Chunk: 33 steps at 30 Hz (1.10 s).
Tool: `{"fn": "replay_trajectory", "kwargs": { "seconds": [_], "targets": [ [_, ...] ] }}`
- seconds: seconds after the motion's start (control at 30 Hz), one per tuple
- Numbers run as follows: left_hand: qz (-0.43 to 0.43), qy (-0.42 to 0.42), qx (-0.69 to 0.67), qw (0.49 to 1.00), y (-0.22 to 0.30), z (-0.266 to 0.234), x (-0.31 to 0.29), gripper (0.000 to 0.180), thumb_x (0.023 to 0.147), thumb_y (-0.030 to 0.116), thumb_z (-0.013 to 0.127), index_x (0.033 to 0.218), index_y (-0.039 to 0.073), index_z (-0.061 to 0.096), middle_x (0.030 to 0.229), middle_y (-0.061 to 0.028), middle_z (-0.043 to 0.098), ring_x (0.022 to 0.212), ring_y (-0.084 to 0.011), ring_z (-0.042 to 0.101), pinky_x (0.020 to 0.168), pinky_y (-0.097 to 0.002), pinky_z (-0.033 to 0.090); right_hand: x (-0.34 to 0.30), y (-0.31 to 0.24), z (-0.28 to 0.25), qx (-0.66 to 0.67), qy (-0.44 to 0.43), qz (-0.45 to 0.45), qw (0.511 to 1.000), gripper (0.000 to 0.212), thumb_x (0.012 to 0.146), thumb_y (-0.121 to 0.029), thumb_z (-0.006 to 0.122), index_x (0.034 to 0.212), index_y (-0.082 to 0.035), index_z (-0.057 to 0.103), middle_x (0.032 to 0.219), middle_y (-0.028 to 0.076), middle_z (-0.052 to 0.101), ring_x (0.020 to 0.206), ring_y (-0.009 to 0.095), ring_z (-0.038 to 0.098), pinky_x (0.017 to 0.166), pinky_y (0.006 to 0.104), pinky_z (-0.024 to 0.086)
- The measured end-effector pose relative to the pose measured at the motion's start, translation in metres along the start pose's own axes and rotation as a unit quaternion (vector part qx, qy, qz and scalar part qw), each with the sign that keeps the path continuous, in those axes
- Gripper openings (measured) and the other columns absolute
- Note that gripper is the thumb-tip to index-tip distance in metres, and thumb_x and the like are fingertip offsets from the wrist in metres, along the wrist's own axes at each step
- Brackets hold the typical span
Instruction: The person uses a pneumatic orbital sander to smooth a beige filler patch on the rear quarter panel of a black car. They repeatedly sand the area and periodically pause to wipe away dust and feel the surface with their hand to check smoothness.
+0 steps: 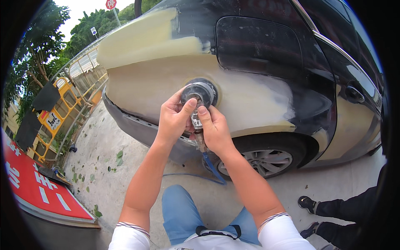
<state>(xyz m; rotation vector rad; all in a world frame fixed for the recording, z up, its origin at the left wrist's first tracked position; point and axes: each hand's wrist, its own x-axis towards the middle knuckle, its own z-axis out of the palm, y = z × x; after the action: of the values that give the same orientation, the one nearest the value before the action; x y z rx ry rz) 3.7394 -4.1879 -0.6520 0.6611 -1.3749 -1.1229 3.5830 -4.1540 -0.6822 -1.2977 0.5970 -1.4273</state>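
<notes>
Both my hands hold an air sander [200,92], its round pad pressed against the rear side panel [143,85] of a dark car. My left hand [174,114] grips the tool's left side, thumb laid along the top. From the right, my right hand [214,129] wraps round the handle, its thumb also on top. A blue air hose [212,167] runs down from the handle's end toward the ground. Tan filler and pale sanded patches cover the panel round the pad. Part of the pad's face is hidden against the panel.
Below the panel sits the rear wheel [266,161]; the fuel flap [258,43] is above. A yellow barrier [58,112] and a red sign board [41,187] stand at left. Another person's shoes [307,204] and dark trouser legs show at lower right.
</notes>
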Motion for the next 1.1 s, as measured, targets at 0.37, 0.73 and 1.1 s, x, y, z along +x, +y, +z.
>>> {"fn": "replay_trajectory", "kwargs": {
  "seconds": [0.37,0.73,1.1],
  "targets": [
    [-0.102,-0.091,0.046,0.990,-0.004,0.115,-0.021,0.061,0.100,0.024,0.082,0.151,-0.004,0.062,0.081,0.0001,0.073,0.059,0.0002,0.057,0.051,-0.0221,0.045,-0.072,-0.072,-0.058,-0.091,0.136,0.142,0.976,0.060,0.117,-0.054,0.045,0.135,0.001,0.061,0.101,0.008,0.071,0.086,0.016,0.072,0.071,0.0326,0.064],
    [-0.067,-0.093,0.028,0.993,-0.012,0.117,-0.016,0.061,0.101,0.024,0.081,0.151,-0.006,0.061,0.082,0.0000,0.072,0.066,-0.0006,0.055,0.058,-0.0220,0.046,-0.072,-0.081,-0.064,-0.129,0.129,0.119,0.976,0.063,0.118,-0.057,0.041,0.132,0.001,0.062,0.099,0.008,0.073,0.087,0.016,0.075,0.071,0.0311,0.064],
    [-0.010,0.039,-0.035,0.999,-0.025,0.035,-0.042,0.066,0.106,0.025,0.078,0.158,-0.004,0.051,0.105,-0.0058,0.075,0.070,-0.0042,0.065,0.052,-0.0210,0.052,-0.043,-0.013,-0.035,-0.224,-0.004,0.100,0.969,0.056,0.116,-0.053,0.053,0.123,0.002,0.062,0.099,0.010,0.074,0.083,0.016,0.071,0.071,0.0330,0.061]
  ]
}}
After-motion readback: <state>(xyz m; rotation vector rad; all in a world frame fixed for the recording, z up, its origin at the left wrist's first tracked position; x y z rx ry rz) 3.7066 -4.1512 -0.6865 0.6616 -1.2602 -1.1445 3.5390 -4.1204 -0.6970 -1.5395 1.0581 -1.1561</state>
